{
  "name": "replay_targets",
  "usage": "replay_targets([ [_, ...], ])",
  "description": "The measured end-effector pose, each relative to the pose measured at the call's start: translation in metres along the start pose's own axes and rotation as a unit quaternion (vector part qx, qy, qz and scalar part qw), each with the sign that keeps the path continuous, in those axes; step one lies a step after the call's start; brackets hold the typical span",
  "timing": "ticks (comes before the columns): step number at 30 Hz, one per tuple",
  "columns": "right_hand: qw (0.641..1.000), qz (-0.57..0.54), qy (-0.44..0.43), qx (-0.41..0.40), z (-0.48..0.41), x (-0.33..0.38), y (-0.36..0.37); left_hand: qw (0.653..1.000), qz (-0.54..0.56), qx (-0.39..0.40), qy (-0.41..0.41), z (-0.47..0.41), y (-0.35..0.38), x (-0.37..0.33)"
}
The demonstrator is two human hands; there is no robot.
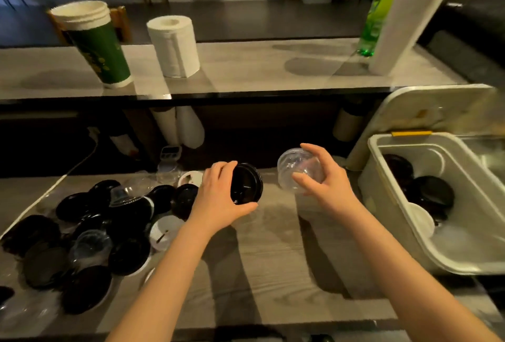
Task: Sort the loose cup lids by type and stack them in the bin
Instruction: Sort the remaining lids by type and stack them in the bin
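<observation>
My left hand (218,199) grips a black round lid (247,184), held on edge above the middle of the counter. A clear domed lid (296,170) is held in my right hand (325,186), a little to the right and level with the black one. To the left lies a heap of loose lids (87,235), mostly black, with a few clear domes and white ones mixed in. At the right stands the white bin (382,205), holding stacked black lids (433,195) and a white lid (419,218).
A raised shelf behind carries a green stack of paper cups (99,49), a paper towel roll (175,46), a white cup stack (407,21) and a green bottle (378,13). The bin's open cover (426,112) leans behind it. A cable (87,155) runs at back left.
</observation>
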State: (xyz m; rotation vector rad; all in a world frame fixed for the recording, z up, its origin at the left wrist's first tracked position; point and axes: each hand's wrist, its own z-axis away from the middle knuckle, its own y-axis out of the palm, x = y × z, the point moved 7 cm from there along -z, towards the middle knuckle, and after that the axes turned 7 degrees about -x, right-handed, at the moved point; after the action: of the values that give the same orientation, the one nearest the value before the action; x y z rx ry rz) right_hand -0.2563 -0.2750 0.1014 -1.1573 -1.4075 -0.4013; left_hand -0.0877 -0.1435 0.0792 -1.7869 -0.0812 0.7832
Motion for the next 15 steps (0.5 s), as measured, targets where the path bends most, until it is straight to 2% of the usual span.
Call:
replay_targets([
  [5, 0.997, 0.013, 0.032, -0.069, 0.001, -0.022, -0.084, 0.998, 0.037, 0.026, 0.045, -0.017, 0.031, -0.075],
  [12, 0.99, 0.083, 0.069, -0.096, 0.005, -0.069, -0.192, 0.992, 0.056, 0.046, 0.101, -0.022, 0.074, -0.166],
  [15, 0.98, 0.144, 0.134, -0.045, 0.005, -0.103, -0.231, 0.99, 0.057, 0.059, 0.115, -0.019, 0.093, -0.198],
])
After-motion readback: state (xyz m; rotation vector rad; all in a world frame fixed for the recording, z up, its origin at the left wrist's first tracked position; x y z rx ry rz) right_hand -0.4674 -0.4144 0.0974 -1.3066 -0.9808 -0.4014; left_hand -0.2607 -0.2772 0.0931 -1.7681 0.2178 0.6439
